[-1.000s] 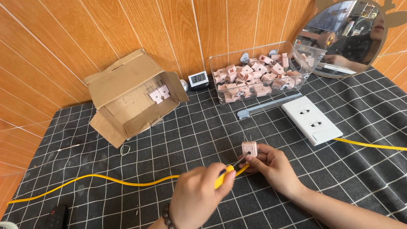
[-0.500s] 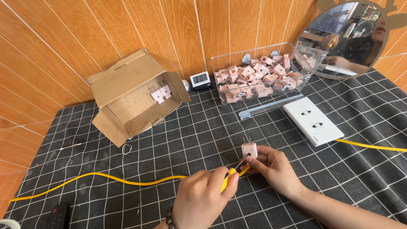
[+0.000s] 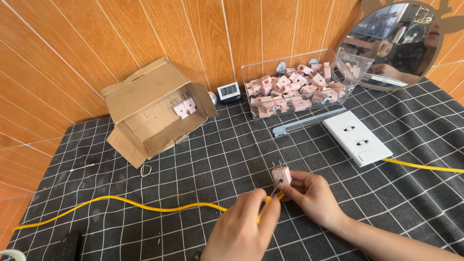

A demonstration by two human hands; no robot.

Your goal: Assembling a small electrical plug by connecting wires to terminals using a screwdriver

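Head view, work in hand: you are joining the end of the yellow cable to a small pink plug adapter, just in front of you on the black grid-patterned mat.
Head view, done so far: judging by how things lie, two pink adapters already sit in the open cardboard box (a small share of the lot).
Head view, left to do: the clear plastic bin holds a heap of the same pink adapters, so most of the work looks ahead of you.
Right hand: your right hand pinches the adapter between thumb and fingers, prongs pointing up, fingers closed firmly on it.
Left hand: your left hand is curled shut round the yellow cable's end, its tip touching the adapter's underside (whether it is seated, you cannot tell from here).
Nearby: the white socket plate lies well apart to the right, its own yellow lead running off the mat; a small digital clock stands by the wall.
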